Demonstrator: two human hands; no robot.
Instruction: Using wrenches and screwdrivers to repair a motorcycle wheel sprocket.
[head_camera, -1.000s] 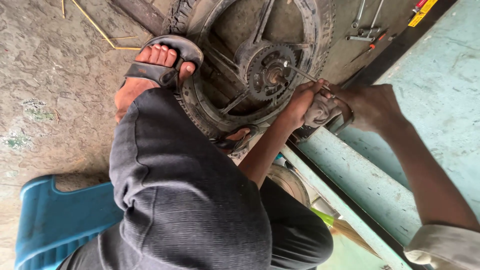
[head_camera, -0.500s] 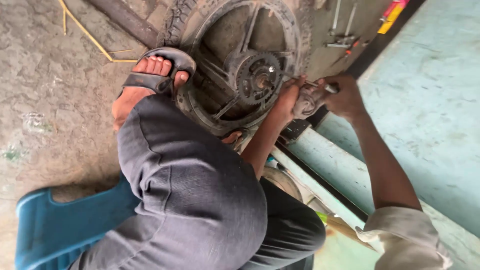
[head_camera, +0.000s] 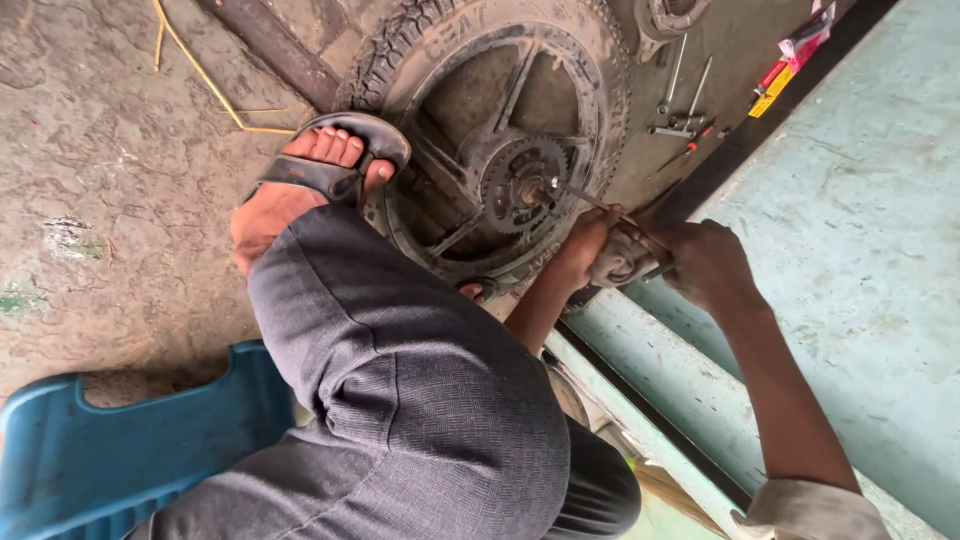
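A motorcycle wheel (head_camera: 470, 60) with a black tyre lies flat on the concrete floor, its toothed sprocket (head_camera: 520, 185) at the hub. My sandalled foot (head_camera: 310, 180) rests on the tyre's left side. At the wheel's lower right rim my left hand (head_camera: 583, 245) and my right hand (head_camera: 708, 265) close together around a grey metal part (head_camera: 622, 262). A thin metal rod (head_camera: 590, 200) runs from between the hands to the hub centre. My bent knee in grey trousers (head_camera: 400, 380) hides the wheel's near edge.
Spanners and small tools (head_camera: 680, 100) lie on the floor beyond the wheel, with a red and yellow tool (head_camera: 785, 75) at the wall's foot. A pale green wall (head_camera: 860, 230) runs along the right. A blue plastic stool (head_camera: 120, 440) is under me, and yellow sticks (head_camera: 200, 75) lie upper left.
The camera has shifted, so the wheel and hands sit lower and more central. Both hands stay clasped on the grey part at the rim, with the rod now plainly reaching the hub.
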